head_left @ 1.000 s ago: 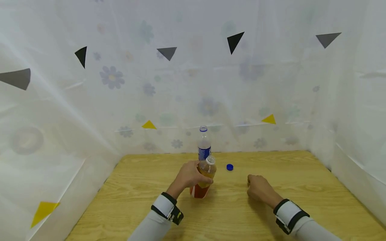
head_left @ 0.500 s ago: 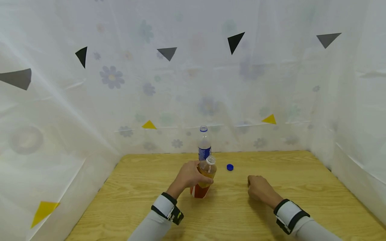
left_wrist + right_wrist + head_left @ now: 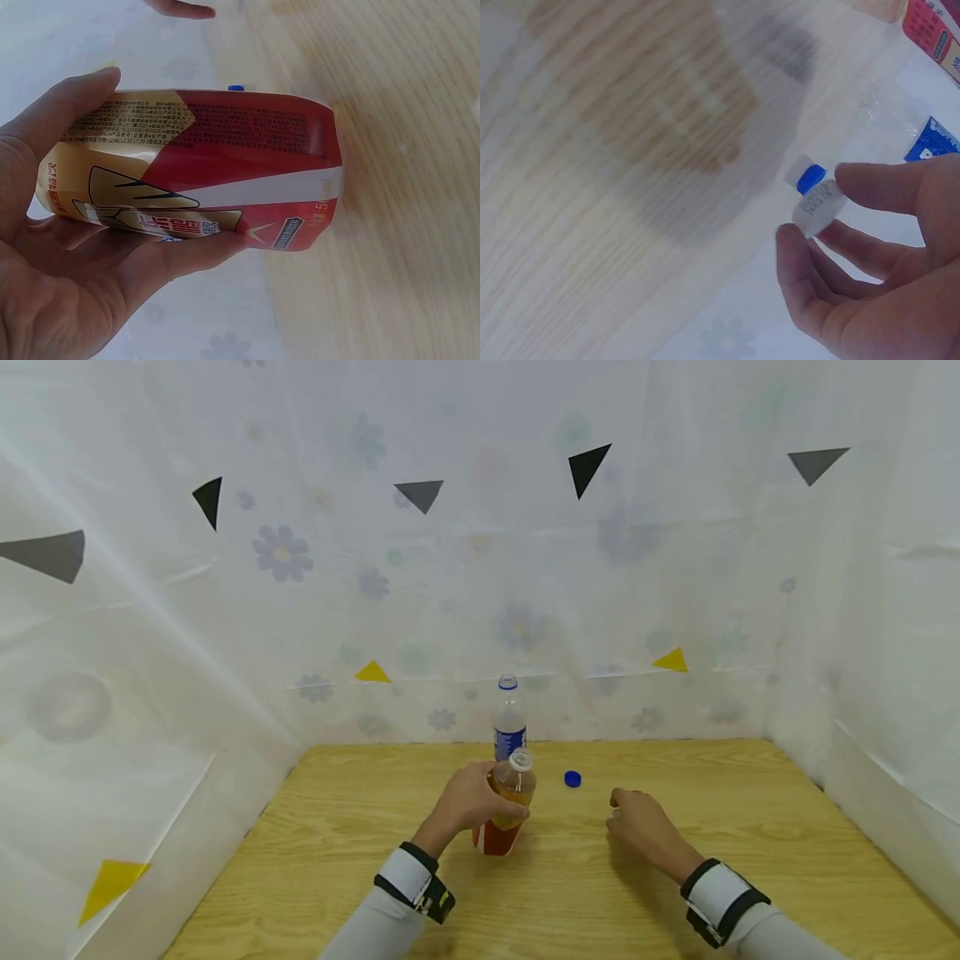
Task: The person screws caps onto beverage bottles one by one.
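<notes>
My left hand (image 3: 468, 797) grips a drink bottle (image 3: 516, 785) with amber liquid and a red and gold label. It stands upright and its mouth has no cap. In the left wrist view, fingers and thumb wrap the label (image 3: 247, 142). To the right, my right hand (image 3: 648, 833) is just above the table. A small white bottle cap (image 3: 819, 210) with printing on it is pinched between its thumb and fingers in the right wrist view; the head view hides it. A blue bottle cap (image 3: 572, 779) lies on the table between the bottles and the right hand.
Close behind the amber bottle stands a clear bottle (image 3: 509, 727) with a blue label and an uncapped mouth. The wooden table (image 3: 360, 777) is enclosed by pale plastic sheeting (image 3: 465, 593) at the back and both sides.
My right hand has shifted slightly left and its fingers have lifted a little. The left hand and the amber bottle have hardly moved. The head view has tilted very slightly.
</notes>
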Demonstrator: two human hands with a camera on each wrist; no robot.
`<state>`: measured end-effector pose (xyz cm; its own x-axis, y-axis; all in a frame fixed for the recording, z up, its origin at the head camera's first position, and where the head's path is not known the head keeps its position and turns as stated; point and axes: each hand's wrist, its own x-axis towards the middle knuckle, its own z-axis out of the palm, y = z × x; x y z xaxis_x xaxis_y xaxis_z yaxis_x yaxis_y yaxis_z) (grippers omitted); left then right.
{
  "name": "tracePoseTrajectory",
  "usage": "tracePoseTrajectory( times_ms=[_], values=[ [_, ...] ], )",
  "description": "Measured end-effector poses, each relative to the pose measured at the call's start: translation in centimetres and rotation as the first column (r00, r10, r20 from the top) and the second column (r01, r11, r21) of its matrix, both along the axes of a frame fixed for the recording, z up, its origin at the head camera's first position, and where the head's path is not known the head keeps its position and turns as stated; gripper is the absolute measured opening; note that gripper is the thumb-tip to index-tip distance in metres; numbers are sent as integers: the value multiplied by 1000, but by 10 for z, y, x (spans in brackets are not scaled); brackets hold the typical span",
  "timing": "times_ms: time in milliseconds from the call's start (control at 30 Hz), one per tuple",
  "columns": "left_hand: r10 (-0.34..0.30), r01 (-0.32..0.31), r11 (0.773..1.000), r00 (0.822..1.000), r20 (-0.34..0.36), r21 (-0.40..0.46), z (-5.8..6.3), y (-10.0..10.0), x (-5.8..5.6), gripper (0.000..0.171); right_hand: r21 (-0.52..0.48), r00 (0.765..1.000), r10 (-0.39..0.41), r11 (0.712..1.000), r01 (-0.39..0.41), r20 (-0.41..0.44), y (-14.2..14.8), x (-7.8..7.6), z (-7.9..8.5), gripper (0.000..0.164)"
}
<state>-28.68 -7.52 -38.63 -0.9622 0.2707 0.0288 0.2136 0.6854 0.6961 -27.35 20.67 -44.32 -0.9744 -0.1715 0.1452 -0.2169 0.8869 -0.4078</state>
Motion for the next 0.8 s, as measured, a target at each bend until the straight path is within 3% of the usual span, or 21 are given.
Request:
tracePoseTrajectory(
  times_ms=[200, 533, 700, 800],
  values=[
    [-6, 6, 1000, 1000, 3, 3, 1, 1, 1, 66, -69, 992, 4, 998, -13, -128, -8, 3, 4, 22],
    [-6, 6, 1000, 1000, 1, -10, 3, 1, 2, 69, -210, 995, -56, 977, 36, -87, -17, 10, 14, 27],
    [-4, 4, 1000, 1000, 3, -11, 3, 1, 2, 69, -227, 998, -30, 974, 17, -54, -21, 13, 16, 23],
    [-4, 4, 1000, 1000, 4, -10, 3, 1, 2, 69, -181, 999, 14, 983, -22, -48, -23, 15, 17, 22]
  ],
)
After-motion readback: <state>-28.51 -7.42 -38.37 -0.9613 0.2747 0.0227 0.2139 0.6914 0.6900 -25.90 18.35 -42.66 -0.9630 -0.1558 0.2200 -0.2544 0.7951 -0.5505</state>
